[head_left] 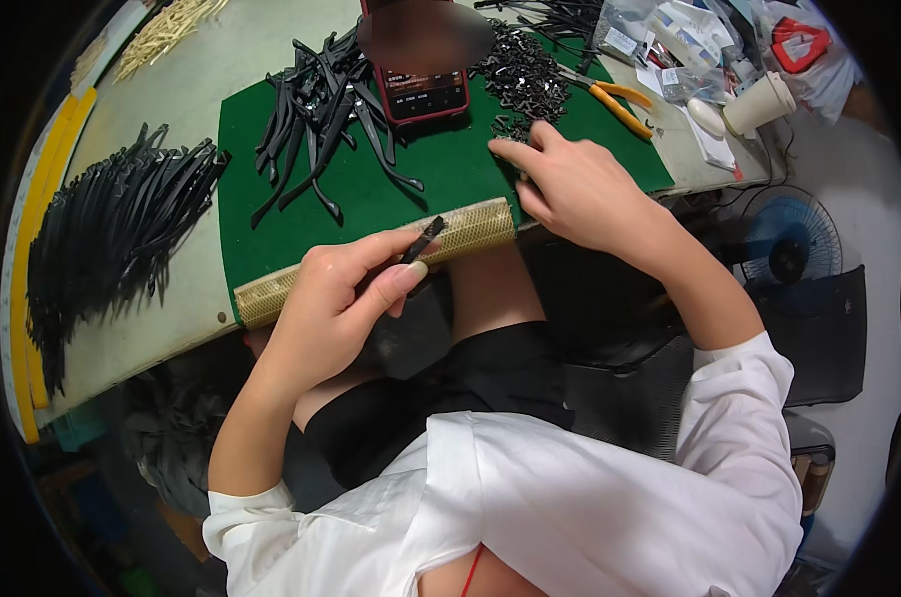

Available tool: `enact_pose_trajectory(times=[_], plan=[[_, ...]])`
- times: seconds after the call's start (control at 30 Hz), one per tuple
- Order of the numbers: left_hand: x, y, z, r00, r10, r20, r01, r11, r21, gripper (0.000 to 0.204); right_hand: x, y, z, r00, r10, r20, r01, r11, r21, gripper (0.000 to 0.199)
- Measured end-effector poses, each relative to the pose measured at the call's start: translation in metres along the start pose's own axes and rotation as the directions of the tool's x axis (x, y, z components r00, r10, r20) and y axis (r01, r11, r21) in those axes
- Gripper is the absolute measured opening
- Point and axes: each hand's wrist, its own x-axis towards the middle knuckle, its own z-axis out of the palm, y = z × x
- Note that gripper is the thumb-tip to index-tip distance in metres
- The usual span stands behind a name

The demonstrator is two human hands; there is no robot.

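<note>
My left hand (pixel 346 289) is closed around a black eyeglass temple (pixel 425 239), its squared end pointing up and away between thumb and forefinger. Most of that temple is hidden by the fingers. Over the right part of the green mat (pixel 470 164), my right hand (pixel 580 184) reaches to the near edge of a pile of small black parts (pixel 522 75). Its forefinger is stretched out and the thumb stands apart from it; no held thing can be made out there. Below both hands runs a gold mesh-patterned roll (pixel 460 227) along the table's front edge.
Black temples lie in a loose heap (pixel 321 119) on the mat and in a dense row (pixel 122 219) at left. A red-cased phone (pixel 425 95) stands behind. Orange-handled pliers (pixel 619 107), a white cup (pixel 759 104) and plastic bags (pixel 679 45) are at right. A fan (pixel 789 249) stands lower.
</note>
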Motion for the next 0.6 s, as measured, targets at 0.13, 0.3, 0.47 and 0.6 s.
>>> enact_pose_trajectory(times=[0.13,0.3,0.47,0.6], plan=[[-0.005,-0.008,-0.005,0.999,-0.011,-0.031,0.009,0.996,-0.089,0.027,-0.031,0.0,-0.005,1.0,-0.01,0.022,0.008,0.997,0.083,0.039],[-0.003,-0.011,-0.003,0.997,-0.016,-0.073,0.007,0.994,-0.113,0.027,-0.045,0.003,-0.011,0.999,0.04,0.028,-0.044,0.986,0.159,0.037],[0.007,-0.008,-0.001,0.992,-0.057,-0.114,0.038,0.986,-0.16,0.016,-0.04,0.01,0.0,0.992,0.041,-0.116,-0.005,0.956,0.294,0.029],[0.01,-0.018,-0.002,0.99,-0.021,-0.14,-0.002,0.986,-0.166,0.022,-0.032,0.005,-0.007,0.998,0.013,0.058,-0.029,0.961,0.276,0.026]])
